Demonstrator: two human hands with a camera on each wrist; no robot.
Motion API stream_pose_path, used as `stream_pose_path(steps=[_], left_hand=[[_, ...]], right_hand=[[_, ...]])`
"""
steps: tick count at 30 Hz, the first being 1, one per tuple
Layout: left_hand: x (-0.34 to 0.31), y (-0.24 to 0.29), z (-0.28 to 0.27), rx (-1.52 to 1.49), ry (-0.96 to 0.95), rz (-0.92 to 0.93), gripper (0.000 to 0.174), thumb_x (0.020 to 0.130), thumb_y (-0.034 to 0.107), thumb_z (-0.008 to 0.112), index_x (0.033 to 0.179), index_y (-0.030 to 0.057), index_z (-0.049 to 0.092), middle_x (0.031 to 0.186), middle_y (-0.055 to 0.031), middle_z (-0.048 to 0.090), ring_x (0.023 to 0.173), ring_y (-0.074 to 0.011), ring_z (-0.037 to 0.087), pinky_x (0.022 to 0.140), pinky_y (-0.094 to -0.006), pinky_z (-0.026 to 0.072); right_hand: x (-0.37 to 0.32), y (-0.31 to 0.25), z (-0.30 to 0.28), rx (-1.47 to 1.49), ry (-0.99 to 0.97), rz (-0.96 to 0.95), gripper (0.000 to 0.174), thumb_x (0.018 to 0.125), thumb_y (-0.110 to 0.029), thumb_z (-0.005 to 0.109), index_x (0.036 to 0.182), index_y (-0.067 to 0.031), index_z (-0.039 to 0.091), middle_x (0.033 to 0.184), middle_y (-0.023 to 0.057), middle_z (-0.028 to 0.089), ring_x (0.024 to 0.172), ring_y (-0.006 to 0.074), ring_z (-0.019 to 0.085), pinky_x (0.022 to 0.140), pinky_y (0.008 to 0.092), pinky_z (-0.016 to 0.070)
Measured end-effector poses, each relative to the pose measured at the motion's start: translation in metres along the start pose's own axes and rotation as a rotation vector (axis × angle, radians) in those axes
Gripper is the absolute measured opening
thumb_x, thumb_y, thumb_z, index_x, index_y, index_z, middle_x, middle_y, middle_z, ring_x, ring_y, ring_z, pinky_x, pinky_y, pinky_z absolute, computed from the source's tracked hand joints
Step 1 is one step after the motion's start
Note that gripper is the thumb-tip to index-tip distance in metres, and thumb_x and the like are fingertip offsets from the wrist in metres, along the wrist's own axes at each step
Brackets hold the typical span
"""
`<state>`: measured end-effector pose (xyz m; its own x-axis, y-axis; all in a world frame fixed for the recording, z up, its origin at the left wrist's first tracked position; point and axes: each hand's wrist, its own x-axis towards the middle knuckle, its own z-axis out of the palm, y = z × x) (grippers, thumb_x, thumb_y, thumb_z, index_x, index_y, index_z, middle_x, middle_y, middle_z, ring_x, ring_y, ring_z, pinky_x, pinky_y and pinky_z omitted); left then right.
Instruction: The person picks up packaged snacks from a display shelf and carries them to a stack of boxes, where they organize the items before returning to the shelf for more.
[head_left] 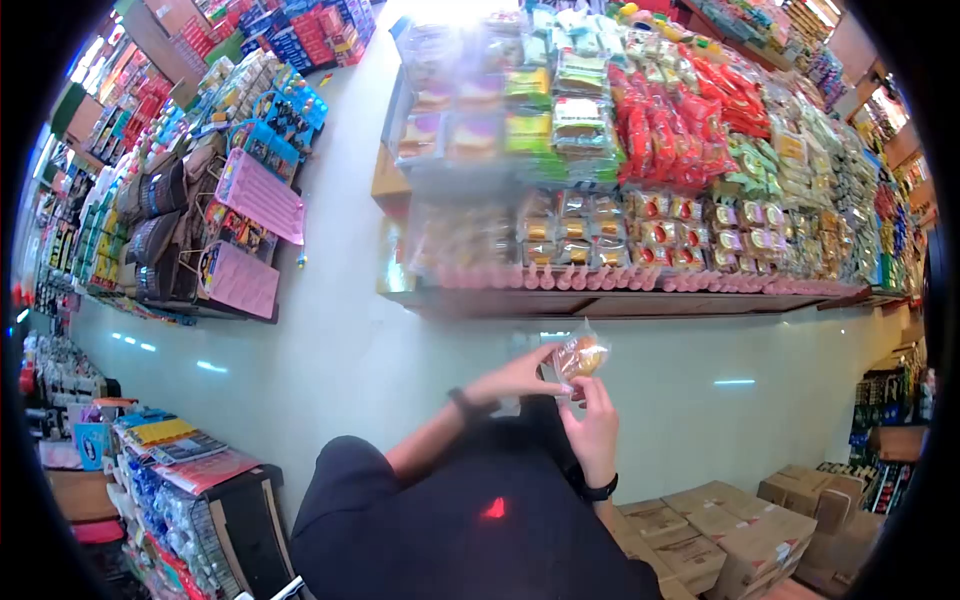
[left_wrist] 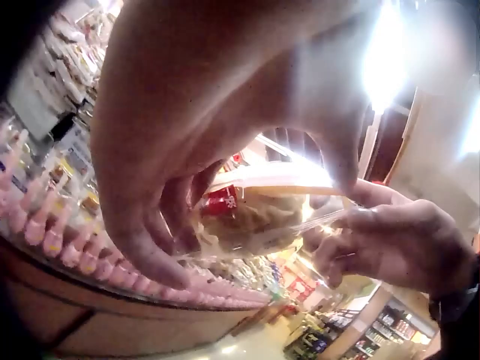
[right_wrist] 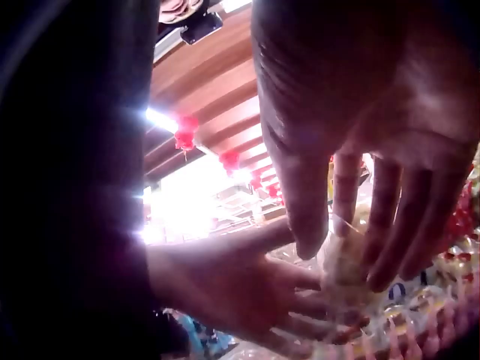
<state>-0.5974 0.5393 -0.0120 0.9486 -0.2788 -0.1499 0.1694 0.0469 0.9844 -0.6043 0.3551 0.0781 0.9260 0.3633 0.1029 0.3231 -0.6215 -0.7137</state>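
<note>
Both hands hold a small clear plastic snack packet (head_left: 582, 354) with golden-brown food inside, in front of the person's body. My left hand (head_left: 522, 374) grips it from the left, thumb and fingers spread around its sides. The thumb and fingertips of my right hand (head_left: 592, 425) pinch its lower edge. Seen from the left wrist, the packet (left_wrist: 259, 217) bears a red label, and its wrapper edge runs to the right hand (left_wrist: 405, 236). In the right wrist view the packet (right_wrist: 346, 262) is blurred and partly behind fingers.
Ahead stands a long display counter (head_left: 640, 303) stacked with packaged snacks, including red packets (head_left: 655, 120), with pink ornaments along its front. Cardboard boxes (head_left: 745, 530) sit at the lower right. A rack of bags (head_left: 160, 230) stands left across the pale floor (head_left: 335, 290).
</note>
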Motion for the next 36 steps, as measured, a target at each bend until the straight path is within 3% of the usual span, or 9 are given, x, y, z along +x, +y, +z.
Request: stream_pose_path(steps=[9, 14, 17, 22, 24, 27, 29, 31, 36], left_hand=[[0.052, -0.027, -0.105, 0.186, 0.143, -0.03, 0.1, 0.081, 0.047, 0.084, 0.151, -0.0013, 0.033, 0.147, -0.0203, 0.048, 0.139, -0.0286, 0.044, 0.116, -0.0402, 0.036], [0.061, 0.015, -0.142, 0.321, 0.34, -0.141, 0.083, 0.08, 0.022, 0.079, 0.149, -0.0004, 0.04, 0.142, -0.02, 0.053, 0.134, -0.0286, 0.049, 0.113, -0.0414, 0.0377], [0.067, 0.016, -0.168, 0.537, 0.49, -0.14, 0.071, 0.081, 0.022, 0.078, 0.143, 0.0003, 0.049, 0.133, -0.0201, 0.06, 0.124, -0.0299, 0.057, 0.105, -0.0435, 0.0443], [0.091, 0.046, -0.216, 0.867, 0.561, -0.192, 0.056, 0.082, 0.033, 0.077, 0.127, 0.0038, 0.062, 0.114, -0.0225, 0.069, 0.11, -0.0397, 0.064, 0.094, -0.0481, 0.0494], [0.09, 0.029, -0.24, 0.953, 0.524, -0.245, 0.054, 0.083, 0.04, 0.073, 0.123, 0.0048, 0.063, 0.11, -0.0237, 0.069, 0.105, -0.0422, 0.065, 0.09, -0.0489, 0.0503], [0.099, 0.002, -0.268, 0.968, 0.432, -0.295, 0.054, 0.086, 0.048, 0.068, 0.118, 0.0054, 0.064, 0.108, -0.0239, 0.07, 0.099, -0.0415, 0.067, 0.087, -0.0508, 0.0507], [0.095, -0.071, -0.303, 1.035, 0.287, -0.34, 0.053, 0.086, 0.048, 0.067, 0.118, 0.0055, 0.065, 0.108, -0.023, 0.07, 0.097, -0.0403, 0.068, 0.087, -0.0508, 0.0507], [0.097, -0.108, -0.32, 1.259, 0.209, -0.307, 0.051, 0.089, 0.047, 0.063, 0.119, 0.0052, 0.065, 0.105, -0.0213, 0.072, 0.095, -0.0387, 0.069, 0.085, -0.0499, 0.0522], [0.106, -0.154, -0.334, 1.119, 0.211, -0.088, 0.04, 0.094, 0.041, 0.054, 0.113, 0.0086, 0.07, 0.104, -0.0146, 0.073, 0.093, -0.0339, 0.071, 0.081, -0.0498, 0.0539]], right_hand=[[0.143, 0.025, 0.03, 0.069, -0.368, -0.318, 0.033, 0.081, -0.017, 0.077, 0.109, -0.0093, 0.062, 0.101, 0.0094, 0.065, 0.089, 0.0296, 0.068, 0.075, 0.0393, 0.0546], [0.214, 0.023, 0.052, 0.107, -0.594, -0.404, 0.033, 0.085, -0.022, 0.073, 0.113, -0.0099, 0.058, 0.104, 0.011, 0.066, 0.096, 0.034, 0.066, 0.078, 0.0441, 0.0532], [0.247, 0.016, 0.065, 0.099, -0.566, -0.457, 0.031, 0.087, -0.023, 0.071, 0.113, -0.0103, 0.058, 0.106, 0.0116, 0.066, 0.096, 0.0349, 0.066, 0.079, 0.045, 0.0527], [0.297, 0.006, 0.106, -0.071, -0.428, -0.231, 0.033, 0.087, -0.025, 0.07, 0.113, -0.009, 0.058, 0.102, 0.0149, 0.067, 0.096, 0.0371, 0.065, 0.078, 0.0474, 0.0524], [0.312, 0.015, 0.137, -0.091, -0.324, -0.209, 0.035, 0.089, -0.031, 0.066, 0.113, -0.007, 0.059, 0.102, 0.0186, 0.067, 0.095, 0.0388, 0.065, 0.08, 0.0496, 0.0524], [0.332, 0.028, 0.197, -0.151, -0.447, -0.216, 0.039, 0.093, -0.036, 0.06, 0.119, -0.0075, 0.059, 0.107, 0.0209, 0.066, 0.098, 0.0394, 0.065, 0.082, 0.0504, 0.0524], [0.329, 0.072, 0.262, -0.1, -0.634, -0.226, 0.042, 0.093, -0.039, 0.056, 0.122, -0.0077, 0.06, 0.107, 0.0226, 0.068, 0.098, 0.0413, 0.065, 0.084, 0.0514, 0.0526], [0.315, 0.051, 0.262, 0.013, -0.644, -0.108, 0.042, 0.091, -0.037, 0.058, 0.121, -0.0091, 0.063, 0.104, 0.0223, 0.07, 0.098, 0.042, 0.067, 0.084, 0.0516, 0.053], [0.301, 0.057, 0.296, -0.008, -0.504, -0.044, 0.046, 0.085, -0.038, 0.062, 0.12, -0.0079, 0.066, 0.104, 0.0226, 0.071, 0.099, 0.0417, 0.068, 0.085, 0.0514, 0.0531]])
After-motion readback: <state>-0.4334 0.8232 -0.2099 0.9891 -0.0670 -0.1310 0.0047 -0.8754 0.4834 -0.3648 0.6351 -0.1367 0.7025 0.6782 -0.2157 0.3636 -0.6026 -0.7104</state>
